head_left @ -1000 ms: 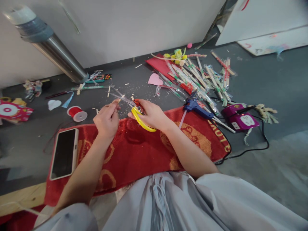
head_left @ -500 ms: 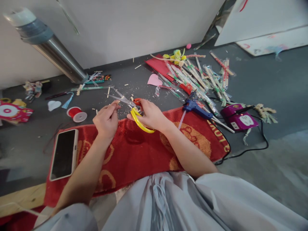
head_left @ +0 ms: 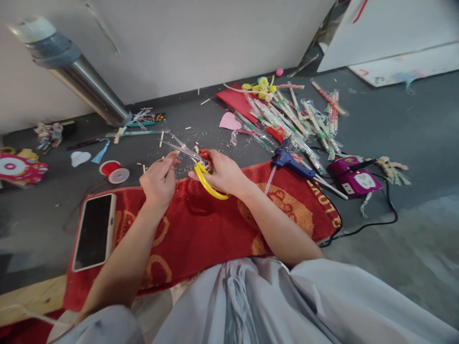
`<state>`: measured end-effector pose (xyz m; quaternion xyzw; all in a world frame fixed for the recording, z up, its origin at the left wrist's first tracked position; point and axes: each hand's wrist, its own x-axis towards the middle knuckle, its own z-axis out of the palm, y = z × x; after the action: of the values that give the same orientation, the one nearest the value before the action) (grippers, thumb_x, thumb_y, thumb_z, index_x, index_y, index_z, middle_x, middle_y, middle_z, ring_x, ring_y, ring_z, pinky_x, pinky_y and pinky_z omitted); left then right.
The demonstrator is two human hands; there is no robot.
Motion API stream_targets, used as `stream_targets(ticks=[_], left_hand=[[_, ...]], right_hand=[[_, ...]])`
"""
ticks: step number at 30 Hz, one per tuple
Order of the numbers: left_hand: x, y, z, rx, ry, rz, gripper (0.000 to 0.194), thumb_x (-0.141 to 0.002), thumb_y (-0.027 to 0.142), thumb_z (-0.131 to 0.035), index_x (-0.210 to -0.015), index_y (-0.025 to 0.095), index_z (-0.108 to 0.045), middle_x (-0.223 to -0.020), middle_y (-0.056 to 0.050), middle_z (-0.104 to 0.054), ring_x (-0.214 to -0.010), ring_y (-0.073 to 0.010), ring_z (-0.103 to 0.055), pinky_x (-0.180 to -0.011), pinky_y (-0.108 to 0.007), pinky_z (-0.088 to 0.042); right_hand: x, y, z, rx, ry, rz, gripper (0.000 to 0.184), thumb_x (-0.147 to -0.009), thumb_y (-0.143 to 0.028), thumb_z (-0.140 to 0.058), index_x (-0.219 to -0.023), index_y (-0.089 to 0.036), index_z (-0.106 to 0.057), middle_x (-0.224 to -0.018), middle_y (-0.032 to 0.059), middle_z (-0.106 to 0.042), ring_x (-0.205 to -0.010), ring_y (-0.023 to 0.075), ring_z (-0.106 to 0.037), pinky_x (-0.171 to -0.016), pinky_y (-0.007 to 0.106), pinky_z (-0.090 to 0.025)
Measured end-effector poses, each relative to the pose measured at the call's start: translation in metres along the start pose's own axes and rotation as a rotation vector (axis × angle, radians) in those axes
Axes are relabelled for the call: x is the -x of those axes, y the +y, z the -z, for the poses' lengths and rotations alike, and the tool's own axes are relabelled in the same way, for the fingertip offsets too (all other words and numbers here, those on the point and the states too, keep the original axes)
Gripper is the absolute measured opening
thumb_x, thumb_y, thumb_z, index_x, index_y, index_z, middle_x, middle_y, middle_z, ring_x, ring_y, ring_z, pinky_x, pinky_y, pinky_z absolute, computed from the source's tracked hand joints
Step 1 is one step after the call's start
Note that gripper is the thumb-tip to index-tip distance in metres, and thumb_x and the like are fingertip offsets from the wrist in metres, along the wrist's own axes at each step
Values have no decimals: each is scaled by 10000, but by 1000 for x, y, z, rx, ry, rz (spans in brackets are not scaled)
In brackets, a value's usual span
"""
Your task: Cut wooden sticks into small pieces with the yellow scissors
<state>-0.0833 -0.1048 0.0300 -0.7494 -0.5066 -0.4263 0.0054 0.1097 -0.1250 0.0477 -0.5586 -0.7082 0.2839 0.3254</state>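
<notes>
My right hand (head_left: pixel 229 174) grips a pair of scissors (head_left: pixel 205 184) by its yellow and orange handles. The blades stand apart and point up and left over the table. Close to the lower blade, my left hand (head_left: pixel 159 177) is closed in a pinch; what sits between its fingertips is too small or hidden to make out. Below both hands lies a red towel (head_left: pixel 204 229) with tan patterns. Pale crumbs and short stick pieces (head_left: pixel 161 139) are scattered on the table around the blades.
To the right lie a blue glue gun (head_left: pixel 294 162), several wrapped chopsticks (head_left: pixel 287 114) and a purple power block (head_left: pixel 353 177) with a black cable. On the left are a red thread spool (head_left: pixel 114 172), a phone (head_left: pixel 95 231) and a steel flask (head_left: pixel 95 88).
Both hands and the scissors keep almost the same position. The view has shifted very slightly.
</notes>
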Motion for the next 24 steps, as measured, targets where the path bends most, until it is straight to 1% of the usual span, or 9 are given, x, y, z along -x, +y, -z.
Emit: stream_targets(ticks=[3,7,10,15,19,24], left_hand=[[0,-1,1,17,-12,-7,310,-936,281,-448,-1093,230,-710,-874,-44,-757,-828,-155,-694,-818,-280,-536],[-1,-2,2,-30,-57,4,329,-939,276,-417,-1071,233,-716,-894,-29,-757,-879,-151,-701,-829,-263,-540],[-1,-2,3,-13,-64,-15,328,-937,276,-421,-1056,222,-722,-899,-26,-760,-894,-147,-708,-832,-257,-547],[0,-3,2,-16,-68,-17,327,-926,257,-427,-1076,217,-715,-895,-27,-760,-876,-149,-710,-828,-264,-551],[0,-4,2,-4,-48,-39,316,-930,258,-445,-1086,206,-714,-843,-31,-756,-822,-144,-710,-779,-249,-546],[-1,-3,4,-12,-58,-54,316,-925,232,-446,-1088,214,-716,-862,-29,-758,-828,-145,-711,-772,-248,-544]], right_hand=[[0,-1,1,-9,5,-36,683,-745,-646,-683,-1164,-119,-573,-995,122,-685,-983,238,-658,-888,349,-473],[0,-1,1,26,-8,-17,639,-763,-648,-661,-1123,-124,-594,-988,116,-681,-993,236,-651,-897,343,-467],[-1,-1,2,53,-6,-10,625,-776,-652,-642,-1105,-122,-603,-991,118,-682,-991,239,-648,-900,342,-461],[-1,-2,3,75,-41,-50,595,-794,-642,-629,-1086,-124,-619,-962,106,-682,-958,224,-650,-872,317,-455],[-1,-5,4,95,-68,-101,565,-802,-648,-615,-1051,-141,-633,-912,87,-679,-884,208,-649,-811,303,-451],[-1,-4,3,76,-78,-93,543,-808,-634,-618,-1030,-138,-628,-910,87,-678,-894,209,-648,-813,299,-448]])
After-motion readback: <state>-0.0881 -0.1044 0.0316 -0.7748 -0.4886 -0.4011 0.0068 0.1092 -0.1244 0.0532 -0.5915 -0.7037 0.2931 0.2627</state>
